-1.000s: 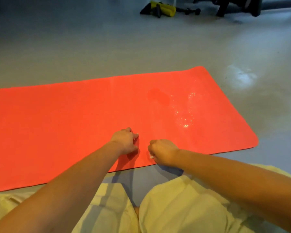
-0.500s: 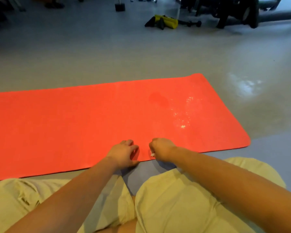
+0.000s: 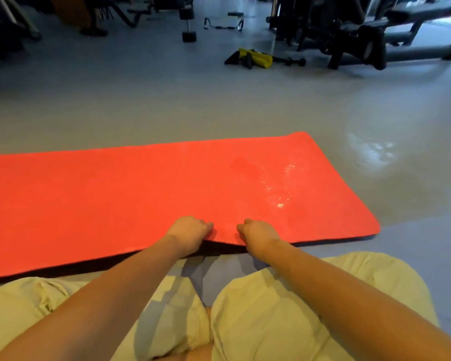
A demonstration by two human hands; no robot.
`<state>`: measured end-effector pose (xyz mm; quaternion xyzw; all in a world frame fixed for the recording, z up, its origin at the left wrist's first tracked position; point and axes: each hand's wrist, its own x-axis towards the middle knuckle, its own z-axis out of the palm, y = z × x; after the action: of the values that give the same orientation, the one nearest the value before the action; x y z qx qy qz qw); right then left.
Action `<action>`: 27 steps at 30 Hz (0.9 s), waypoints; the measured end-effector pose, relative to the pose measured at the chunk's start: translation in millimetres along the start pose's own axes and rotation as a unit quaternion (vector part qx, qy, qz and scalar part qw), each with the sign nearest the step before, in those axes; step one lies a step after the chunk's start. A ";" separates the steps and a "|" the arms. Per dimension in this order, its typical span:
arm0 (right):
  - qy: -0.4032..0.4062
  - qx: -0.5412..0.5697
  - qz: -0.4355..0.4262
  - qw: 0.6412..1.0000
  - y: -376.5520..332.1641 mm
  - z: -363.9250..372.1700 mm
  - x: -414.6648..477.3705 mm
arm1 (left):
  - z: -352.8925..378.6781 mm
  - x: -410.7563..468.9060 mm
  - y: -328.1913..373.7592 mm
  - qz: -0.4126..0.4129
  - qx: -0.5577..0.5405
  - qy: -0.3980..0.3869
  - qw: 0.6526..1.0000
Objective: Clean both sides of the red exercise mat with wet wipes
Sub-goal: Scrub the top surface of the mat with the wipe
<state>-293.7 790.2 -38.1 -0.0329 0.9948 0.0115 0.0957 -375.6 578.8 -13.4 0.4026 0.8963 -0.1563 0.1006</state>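
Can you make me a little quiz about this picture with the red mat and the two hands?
1. True or false: the red mat is rolled up.
2. Which edge of the mat do the left hand and right hand hold? A) the near long edge B) the far long edge C) the short end
3. Fill in: the shiny wet patch lies nearer the ___ hand.
Key: 1 false; 2 A; 3 right.
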 end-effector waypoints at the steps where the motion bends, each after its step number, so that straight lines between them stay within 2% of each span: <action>1: 0.009 -0.003 -0.005 1.000 -2.6 -0.8 -0.7 | -6.5 -1.7 -0.4 0.009 0.007 0.001 1.000; 6: 0.056 -0.002 -0.019 0.998 -14.6 1.4 -3.1 | -23.3 -15.1 -11.7 -0.008 0.025 0.035 0.999; 9: 0.072 0.006 -0.061 0.995 -33.6 5.1 3.6 | -16.0 -27.7 -33.6 -0.015 0.034 0.037 0.999; 15: 0.080 0.035 -0.109 0.990 -81.4 16.3 20.8 | 19.6 -60.7 -66.5 -0.043 0.041 -0.025 0.998; 21: 0.060 0.032 -0.136 0.988 -97.9 40.4 30.0 | 64.1 -64.4 -64.2 -0.086 -0.064 -0.140 0.984; 23: 0.061 0.036 -0.151 0.986 -91.2 45.8 32.2 | 71.5 -55.3 -59.3 -0.097 -0.121 -0.121 0.980; 25: 0.058 0.055 -0.165 0.983 -84.7 45.4 32.7 | 69.5 -37.2 -59.1 -0.111 -0.173 -0.064 0.977; 27: 0.061 0.085 -0.174 0.979 -80.9 42.1 32.9 | 61.8 -16.7 -62.4 -0.119 -0.192 -0.041 0.973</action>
<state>-312.5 708.6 -87.1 -0.1983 0.9751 -0.0921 0.0375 -408.3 505.9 -53.3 0.2594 0.9461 -0.0081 0.1937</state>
